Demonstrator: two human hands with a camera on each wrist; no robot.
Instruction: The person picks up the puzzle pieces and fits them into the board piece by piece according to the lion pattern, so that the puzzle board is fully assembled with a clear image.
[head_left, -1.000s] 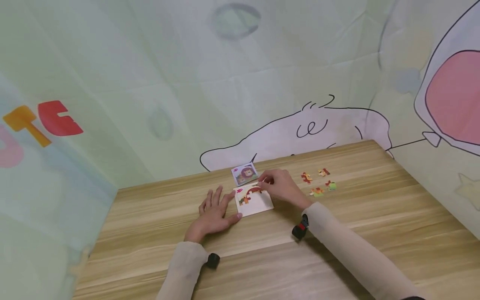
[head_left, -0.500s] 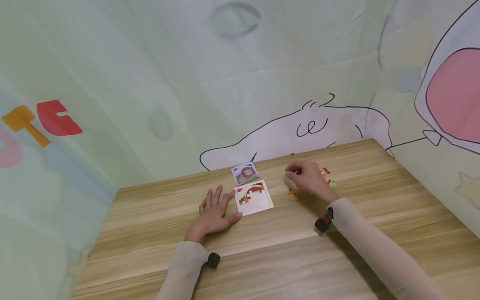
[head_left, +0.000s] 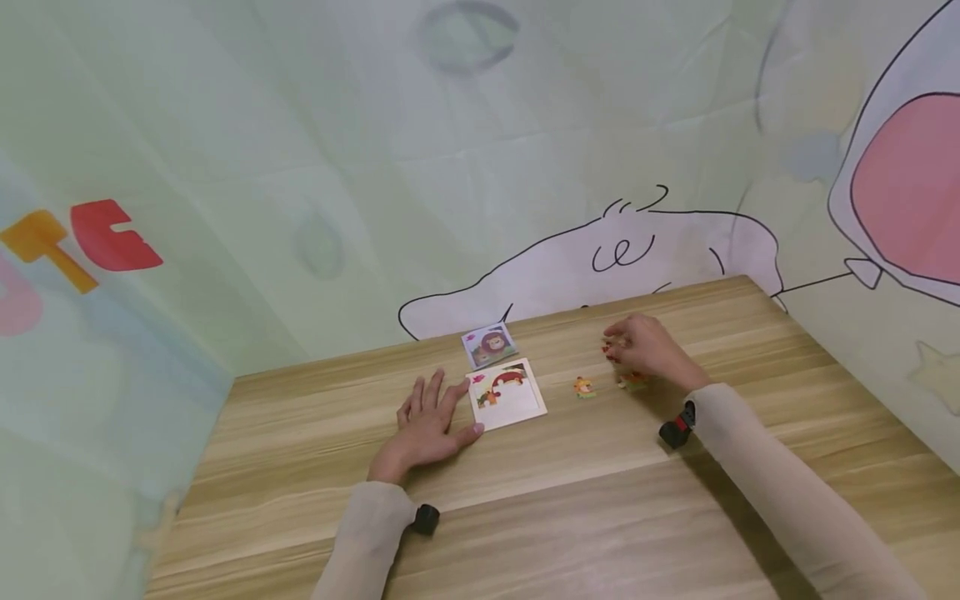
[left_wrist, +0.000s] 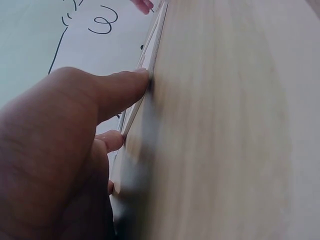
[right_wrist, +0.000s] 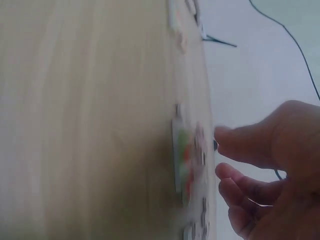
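Observation:
A square white puzzle board (head_left: 513,410) lies on the table with a few pieces fitted along its top and left. My left hand (head_left: 427,425) is spread flat beside it, index finger and thumb (left_wrist: 125,90) touching its left edge. Over the loose puzzle pieces to the right hovers my right hand (head_left: 648,346), its thumb and fingers (right_wrist: 230,172) bent but apart, with nothing between them. Just under its fingertips is a red-brown puzzle piece (head_left: 607,348). A green-orange puzzle piece (head_left: 632,381) shows below the palm; other pieces are hidden by the hand.
A lion picture card (head_left: 490,346) lies behind the board, nearly meeting its top edge. Between board and right hand sits one orange lion-face piece (head_left: 583,387). A printed cloth backdrop (head_left: 360,208) rises along the back edge of the wooden table (head_left: 525,517).
My right hand has moved right, from the board's upper right corner to the loose pieces. The lion-face piece and the board's corner came into view. My left hand stays still.

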